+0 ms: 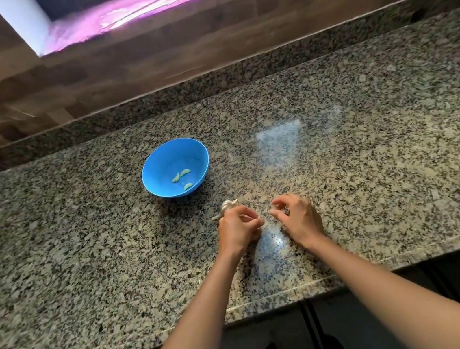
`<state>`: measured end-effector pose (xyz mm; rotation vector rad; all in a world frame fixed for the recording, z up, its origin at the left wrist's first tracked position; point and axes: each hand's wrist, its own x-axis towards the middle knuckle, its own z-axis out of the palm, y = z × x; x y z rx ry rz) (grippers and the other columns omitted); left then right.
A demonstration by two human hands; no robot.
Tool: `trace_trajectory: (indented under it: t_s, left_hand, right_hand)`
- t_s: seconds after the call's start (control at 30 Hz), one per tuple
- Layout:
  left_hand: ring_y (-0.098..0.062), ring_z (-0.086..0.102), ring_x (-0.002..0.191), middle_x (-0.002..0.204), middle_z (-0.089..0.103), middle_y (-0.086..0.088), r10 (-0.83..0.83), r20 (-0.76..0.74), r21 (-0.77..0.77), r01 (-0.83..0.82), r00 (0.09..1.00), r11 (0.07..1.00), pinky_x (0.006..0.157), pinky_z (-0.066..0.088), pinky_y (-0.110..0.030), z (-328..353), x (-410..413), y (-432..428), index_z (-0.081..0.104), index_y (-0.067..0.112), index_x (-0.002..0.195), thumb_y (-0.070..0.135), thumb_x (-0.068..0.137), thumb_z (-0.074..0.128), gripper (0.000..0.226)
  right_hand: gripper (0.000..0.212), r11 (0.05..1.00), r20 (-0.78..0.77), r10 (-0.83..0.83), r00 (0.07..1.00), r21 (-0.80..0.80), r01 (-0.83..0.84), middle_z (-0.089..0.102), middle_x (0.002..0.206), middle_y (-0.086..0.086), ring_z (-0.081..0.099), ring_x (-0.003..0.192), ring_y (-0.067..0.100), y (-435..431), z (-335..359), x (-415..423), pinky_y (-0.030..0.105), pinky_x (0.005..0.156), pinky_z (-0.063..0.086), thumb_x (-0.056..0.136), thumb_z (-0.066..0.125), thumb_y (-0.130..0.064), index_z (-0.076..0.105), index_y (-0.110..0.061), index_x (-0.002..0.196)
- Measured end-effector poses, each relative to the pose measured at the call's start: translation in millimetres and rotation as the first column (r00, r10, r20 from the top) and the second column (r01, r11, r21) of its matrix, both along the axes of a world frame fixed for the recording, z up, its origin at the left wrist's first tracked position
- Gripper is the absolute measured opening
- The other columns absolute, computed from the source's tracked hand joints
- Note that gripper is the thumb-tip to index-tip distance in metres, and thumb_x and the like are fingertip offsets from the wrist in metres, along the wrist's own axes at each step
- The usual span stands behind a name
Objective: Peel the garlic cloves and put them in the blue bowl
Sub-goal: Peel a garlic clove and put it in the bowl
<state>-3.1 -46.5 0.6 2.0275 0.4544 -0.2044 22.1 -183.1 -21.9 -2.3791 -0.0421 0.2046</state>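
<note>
Head view, looking down on a speckled granite countertop [371, 150]. Both bare forearms enter from the lower edge and converge toward the middle of the counter, just past its front edge.

Left hand [238, 230]: I see the back of the hand, with the wrist roughly straight and the fingers curled inward toward the other hand. A small pale spot shows at its fingertips [258, 222]. The frame is too soft for me to say whether that is a clove, a scrap of skin or only a nail. I cannot tell what this hand grips, if anything.

Right hand [300, 219]: I see the back of this hand too. The forefinger is hooked over and the thumb reaches out below it toward the left hand, with a narrow gap between the two tips. The remaining fingers are curled under. I cannot tell whether anything is pinched in that gap.

The hands sit near each other, fingertips facing, with a small space between them. Both are low over the countertop, and I cannot confirm contact with it.

Garlic head [227, 205]: pale and papery, it lies on the countertop just beyond the left knuckles, partly hidden by them, between that hand and the bowl.

Blue bowl [159, 161]: it stands upright on the counter, beyond and to the left of the hands, apart from the garlic head. Three peeled cloves [184, 172] lie on its floor, two close together and the third nearer me.

A wood-panelled wall [25, 86] stands behind the counter.
</note>
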Motion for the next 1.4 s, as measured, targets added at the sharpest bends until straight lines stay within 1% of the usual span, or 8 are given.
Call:
trace_trajectory:
  t_s: [0.1, 0.37, 0.6, 0.97, 1.1, 1.23, 1.3, 1.4]
  left_hand:
    - [-0.015, 0.069, 0.073, 0.076, 0.071, -0.003, -0.016, -0.019, 0.004, 0.017, 1.000, 1.000, 0.072, 0.057, -0.029, -2, -4, 2, 0.068, 0.013, 0.080, 0.013, 0.073, 0.077, 0.011]
    - [-0.007, 0.065, 0.072, 0.074, 0.070, 0.004, -0.069, -0.073, 0.196, 0.082, 0.995, 0.977, 0.073, 0.054, -0.025, -6, -4, 5, 0.072, 0.013, 0.073, 0.016, 0.066, 0.083, 0.013]
    - [-0.017, 0.064, 0.061, 0.079, 0.067, -0.018, -0.154, -0.346, -0.150, 0.107, 0.926, 0.983, 0.054, 0.055, -0.022, 16, 15, 12, 0.064, -0.016, 0.090, -0.011, 0.078, 0.064, 0.013]
    - [-0.019, 0.067, 0.064, 0.082, 0.069, -0.018, -0.154, -0.328, 0.114, 0.201, 0.932, 0.973, 0.066, 0.059, -0.031, 3, 26, 1, 0.067, -0.004, 0.078, -0.004, 0.076, 0.069, 0.003]
    - [-0.017, 0.065, 0.062, 0.081, 0.068, -0.016, -0.149, -0.305, -0.190, 0.093, 0.941, 0.977, 0.061, 0.057, -0.024, 8, 8, 17, 0.067, -0.008, 0.086, -0.003, 0.079, 0.066, 0.009]
    - [-0.027, 0.069, 0.084, 0.094, 0.070, -0.022, 0.056, -0.283, -0.617, -0.227, 0.957, 0.753, 0.074, 0.058, -0.028, 8, -10, 25, 0.065, -0.011, 0.099, -0.010, 0.078, 0.062, 0.022]
    - [-0.026, 0.069, 0.081, 0.091, 0.070, -0.021, 0.103, -0.260, -0.635, -0.250, 0.960, 0.731, 0.076, 0.058, -0.030, 9, -12, 19, 0.066, -0.009, 0.097, -0.010, 0.078, 0.061, 0.019]
    - [-0.018, 0.067, 0.069, 0.082, 0.070, -0.017, 0.125, -0.193, -0.557, -0.214, 0.973, 0.802, 0.069, 0.058, -0.025, 7, -14, 12, 0.066, -0.007, 0.097, -0.002, 0.083, 0.062, 0.015]
  right_hand:
    - [0.019, 0.998, -0.081, 0.044, 0.996, -0.048, -0.048, 0.068, 0.090, -0.002, 0.052, 0.058, 0.005, 2, 1, -4, 0.012, 0.044, 0.028, 0.088, 0.059, -0.031, 0.066, -0.018, 0.100]
    - [0.020, 0.996, -0.226, 0.058, 0.972, -0.059, -0.073, 0.066, 0.082, -0.006, 0.057, 0.068, 0.010, 4, 7, 1, 0.016, 0.051, 0.037, 0.078, 0.067, -0.039, 0.065, -0.021, 0.087]
    - [0.023, 0.990, -0.294, 0.049, 0.955, -0.114, -0.086, 0.062, 0.074, -0.009, 0.045, 0.055, 0.005, 7, 5, 9, 0.018, 0.046, 0.030, 0.084, 0.065, -0.027, 0.054, -0.029, 0.064]
    - [0.020, 0.985, -0.307, 0.054, 0.950, -0.141, -0.101, 0.056, 0.062, -0.010, 0.040, 0.049, 0.005, 8, 3, 13, 0.018, 0.043, 0.026, 0.085, 0.063, -0.026, 0.056, -0.027, 0.066]
    - [0.007, 0.992, -0.291, 0.110, 0.950, -0.033, -0.124, 0.062, 0.070, -0.010, 0.046, 0.051, 0.004, 3, 3, 10, 0.016, 0.046, 0.032, 0.084, 0.065, -0.026, 0.062, -0.027, 0.078]
    - [0.025, 0.889, -0.251, 0.310, 0.917, 0.418, -0.186, 0.069, 0.099, -0.001, 0.068, 0.069, 0.019, -4, 5, 5, 0.027, 0.069, 0.057, 0.084, 0.063, -0.017, 0.064, -0.018, 0.109]
    - [0.027, 0.862, -0.203, 0.320, 0.925, 0.467, -0.196, 0.069, 0.101, 0.003, 0.068, 0.067, 0.013, -4, 4, 2, 0.022, 0.068, 0.056, 0.082, 0.065, -0.011, 0.065, -0.017, 0.108]
    - [0.024, 0.918, -0.086, 0.259, 0.962, 0.332, -0.217, 0.071, 0.096, 0.003, 0.064, 0.071, 0.002, -1, 2, -1, 0.008, 0.065, 0.050, 0.077, 0.071, -0.011, 0.070, -0.013, 0.101]
